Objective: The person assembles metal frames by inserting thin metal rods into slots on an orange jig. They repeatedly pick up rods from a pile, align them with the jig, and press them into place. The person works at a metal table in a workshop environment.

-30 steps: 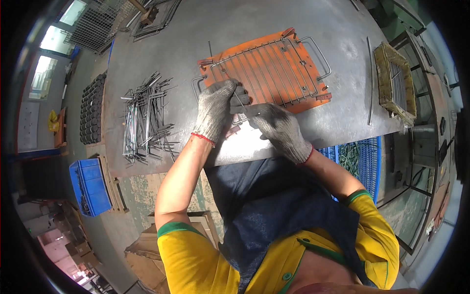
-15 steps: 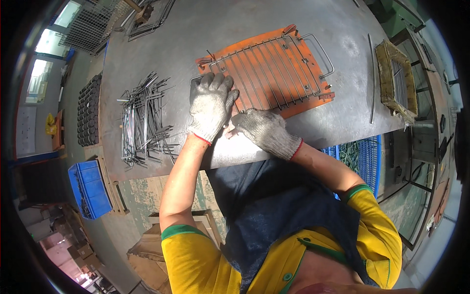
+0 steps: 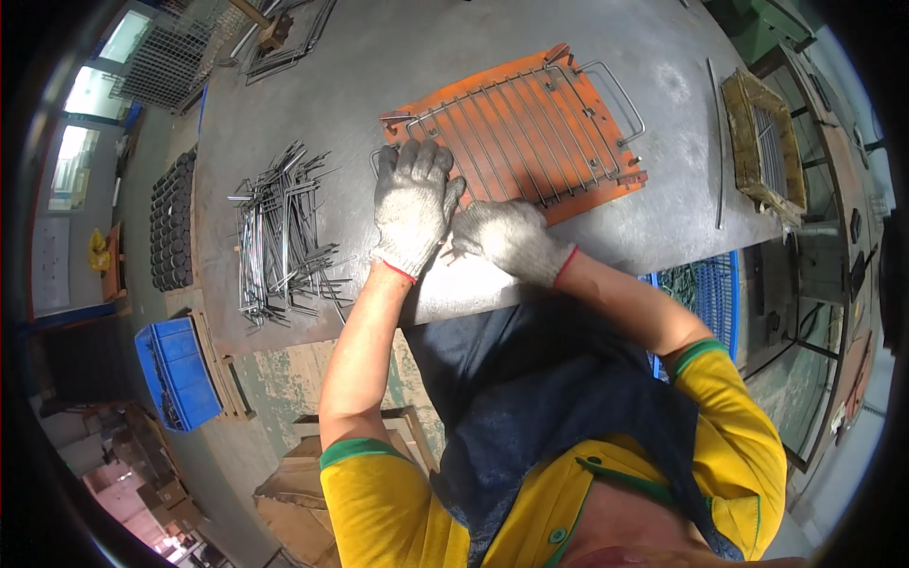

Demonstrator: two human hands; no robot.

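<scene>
An orange plate fixture (image 3: 568, 142) lies on the metal table, with a steel wire grid (image 3: 511, 128) on top of it. A bent wire handle (image 3: 632, 99) juts from the grid's far right end. My left hand (image 3: 415, 204), in a grey-coated white glove, rests over the fixture's near left end with its fingers stretched out; it hides most of a second wire handle there. My right hand (image 3: 509, 241), gloved too, is curled closed at the fixture's near corner. Whatever is inside its fingers is hidden.
Loose bent metal rods (image 3: 284, 232) are piled on the table (image 3: 331, 104) at left. A wooden box of rods (image 3: 765, 142) stands by the right edge, beside a long thin rod (image 3: 717, 151). Blue crates (image 3: 178, 371) sit below the table on both sides.
My right hand has turned slightly, its knuckles now rolled further over and its fingers tucked out of sight. My left hand stays at the same end, its fingers a little straighter.
</scene>
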